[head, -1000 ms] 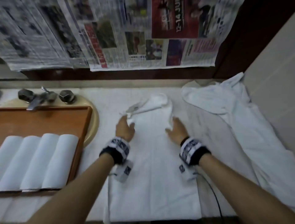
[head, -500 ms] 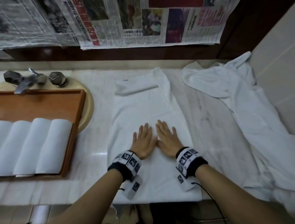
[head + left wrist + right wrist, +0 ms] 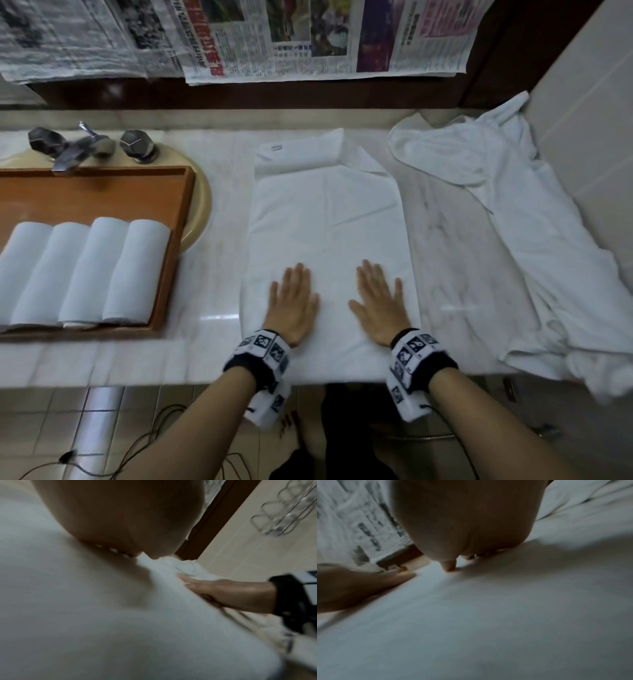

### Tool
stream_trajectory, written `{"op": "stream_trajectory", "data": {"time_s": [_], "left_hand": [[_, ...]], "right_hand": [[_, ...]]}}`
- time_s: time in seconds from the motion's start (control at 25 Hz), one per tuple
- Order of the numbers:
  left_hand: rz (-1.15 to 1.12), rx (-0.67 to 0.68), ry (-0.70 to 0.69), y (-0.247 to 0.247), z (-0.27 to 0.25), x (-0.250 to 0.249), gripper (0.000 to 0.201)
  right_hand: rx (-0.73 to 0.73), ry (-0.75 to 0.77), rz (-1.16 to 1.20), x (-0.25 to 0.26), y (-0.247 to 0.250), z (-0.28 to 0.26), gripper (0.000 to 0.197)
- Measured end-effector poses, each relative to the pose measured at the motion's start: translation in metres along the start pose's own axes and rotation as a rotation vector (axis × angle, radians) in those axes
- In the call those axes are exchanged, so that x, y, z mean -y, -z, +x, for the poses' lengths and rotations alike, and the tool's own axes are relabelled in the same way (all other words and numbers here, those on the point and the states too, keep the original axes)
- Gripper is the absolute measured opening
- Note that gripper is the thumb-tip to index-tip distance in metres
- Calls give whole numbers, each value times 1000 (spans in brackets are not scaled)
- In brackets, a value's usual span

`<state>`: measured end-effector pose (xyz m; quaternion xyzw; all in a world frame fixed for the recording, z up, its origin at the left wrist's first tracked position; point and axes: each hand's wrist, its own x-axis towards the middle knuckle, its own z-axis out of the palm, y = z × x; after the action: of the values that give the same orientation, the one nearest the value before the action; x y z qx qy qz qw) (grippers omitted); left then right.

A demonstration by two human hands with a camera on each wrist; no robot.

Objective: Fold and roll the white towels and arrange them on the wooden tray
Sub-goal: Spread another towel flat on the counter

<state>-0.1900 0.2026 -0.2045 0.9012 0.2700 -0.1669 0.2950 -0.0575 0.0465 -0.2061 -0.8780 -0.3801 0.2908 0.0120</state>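
A white towel (image 3: 325, 219) lies flat and lengthwise on the marble counter, its far end folded over. My left hand (image 3: 291, 301) and right hand (image 3: 378, 305) both press palm-down on its near half, fingers straight, a palm's width apart. The wooden tray (image 3: 102, 192) sits to the left over the sink and holds several rolled white towels (image 3: 85, 274) side by side. In the left wrist view my left palm (image 3: 120, 520) rests on the towel (image 3: 85, 615) with the right hand (image 3: 223, 591) beside it. The right wrist view shows my right palm (image 3: 467, 520) on the cloth (image 3: 488, 615).
A heap of loose white towels (image 3: 513, 222) covers the counter's right side against the tiled wall. A faucet with two knobs (image 3: 89, 145) stands behind the tray. Newspapers (image 3: 239, 34) hang above the counter. Cables (image 3: 154, 442) lie on the floor tiles below.
My hands came back from the towel's far end to its near half, then slid apart sideways over the cloth. The far end now lies folded and flatter.
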Motion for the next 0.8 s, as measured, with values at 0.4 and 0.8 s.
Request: {"op": "stream_trajectory", "data": {"time_s": [0.4,0.8], "left_hand": [[38,-130,-67,-49,-28,-27,61],[174,-337,85,-45,-63,54,69]], "right_hand": [[-220,119,-73,40,-49,-23,62],[-332,84,-155,32,-60,-25,63]]}}
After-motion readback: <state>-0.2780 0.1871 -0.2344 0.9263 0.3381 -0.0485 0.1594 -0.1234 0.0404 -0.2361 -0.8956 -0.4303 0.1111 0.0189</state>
